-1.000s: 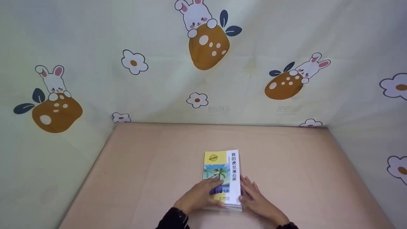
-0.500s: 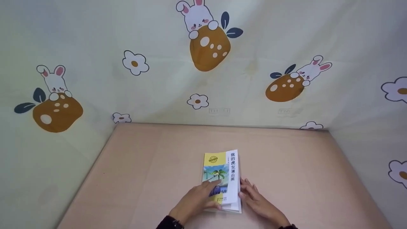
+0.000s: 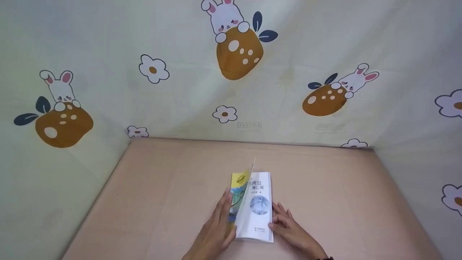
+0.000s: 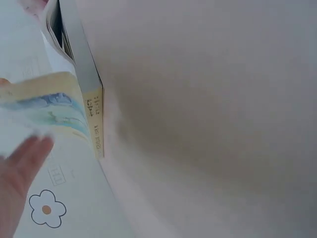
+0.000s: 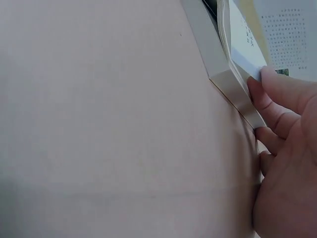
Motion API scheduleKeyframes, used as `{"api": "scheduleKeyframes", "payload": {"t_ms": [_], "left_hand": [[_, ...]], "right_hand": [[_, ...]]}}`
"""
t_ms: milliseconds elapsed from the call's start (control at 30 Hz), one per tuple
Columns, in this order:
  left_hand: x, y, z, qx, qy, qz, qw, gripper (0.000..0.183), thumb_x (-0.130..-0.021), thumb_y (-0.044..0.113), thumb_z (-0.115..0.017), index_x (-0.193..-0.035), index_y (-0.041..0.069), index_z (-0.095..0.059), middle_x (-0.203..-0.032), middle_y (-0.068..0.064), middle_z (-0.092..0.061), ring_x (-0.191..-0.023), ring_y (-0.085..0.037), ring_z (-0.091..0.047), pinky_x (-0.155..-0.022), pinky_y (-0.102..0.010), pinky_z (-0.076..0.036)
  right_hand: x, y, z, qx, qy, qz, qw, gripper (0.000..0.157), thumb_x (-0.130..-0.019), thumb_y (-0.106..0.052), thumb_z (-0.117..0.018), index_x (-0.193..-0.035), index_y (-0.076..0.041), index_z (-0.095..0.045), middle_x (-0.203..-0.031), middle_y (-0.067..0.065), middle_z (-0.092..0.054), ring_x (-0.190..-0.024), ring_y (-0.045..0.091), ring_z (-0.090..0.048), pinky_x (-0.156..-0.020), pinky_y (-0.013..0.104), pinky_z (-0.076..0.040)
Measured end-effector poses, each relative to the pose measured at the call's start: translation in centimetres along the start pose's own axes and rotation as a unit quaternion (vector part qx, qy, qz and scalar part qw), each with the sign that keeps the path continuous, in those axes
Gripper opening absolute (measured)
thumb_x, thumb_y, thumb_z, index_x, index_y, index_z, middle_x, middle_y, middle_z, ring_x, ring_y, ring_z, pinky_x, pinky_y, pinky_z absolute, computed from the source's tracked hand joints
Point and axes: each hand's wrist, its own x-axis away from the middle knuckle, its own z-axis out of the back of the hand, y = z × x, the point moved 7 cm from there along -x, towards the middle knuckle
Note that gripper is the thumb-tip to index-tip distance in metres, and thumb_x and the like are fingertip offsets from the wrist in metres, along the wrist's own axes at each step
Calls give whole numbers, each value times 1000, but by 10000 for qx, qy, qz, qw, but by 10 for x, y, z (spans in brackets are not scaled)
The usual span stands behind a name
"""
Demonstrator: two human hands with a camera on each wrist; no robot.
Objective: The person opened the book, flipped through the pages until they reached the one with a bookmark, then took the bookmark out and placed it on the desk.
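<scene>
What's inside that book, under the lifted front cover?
Under the raised front cover lies a white page with printed characters and a round bluish picture. The cover hides the page's left side, and what is printed on the sheets beneath it cannot be seen.

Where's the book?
In the head view, the book lies on the table, just right of centre and low in the picture, cover part-open, between the left hand and the right hand, which grips its right edge.

Book cover (image 3: 237, 196) now further open
</scene>
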Motion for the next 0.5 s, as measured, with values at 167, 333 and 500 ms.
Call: {"api": "scheduleKeyframes", "payload": {"t_ms": [167, 333, 500], "left_hand": [[4, 5, 14, -1218, 1085, -435, 9856, 87, -63, -2, -64, -144, 10, -33, -151, -15, -22, -140, -34, -19, -118, -34, -10], [2, 6, 10, -2068, 1014, -302, 9726, 96, -44, -4, -77, -132, 25, -52, -148, -7, -32, -142, -40, -5, -114, -52, 9], [3, 0, 4, -2450, 768, 59, 9665, 76, -50, -2, -79, -119, 25, -63, -144, -6, -41, -135, -43, -26, -111, -61, -3]], "right_hand": [[-1, -1, -1, -59, 429, -172, 9989, 24, -90, -24, -60, -82, -3, -54, -150, 24, -22, -141, 41, 4, -109, 54, 18], [0, 1, -1, 23, 981, -413, 9943, 26, -87, -27, -64, -79, -5, -54, -148, 22, -30, -141, 41, -7, -112, 53, 10], [2, -7, -1, 525, 1316, -266, 9895, 20, -86, -24, -65, -78, -9, -56, -141, 26, -40, -134, 48, -25, -111, 59, -14]]}}
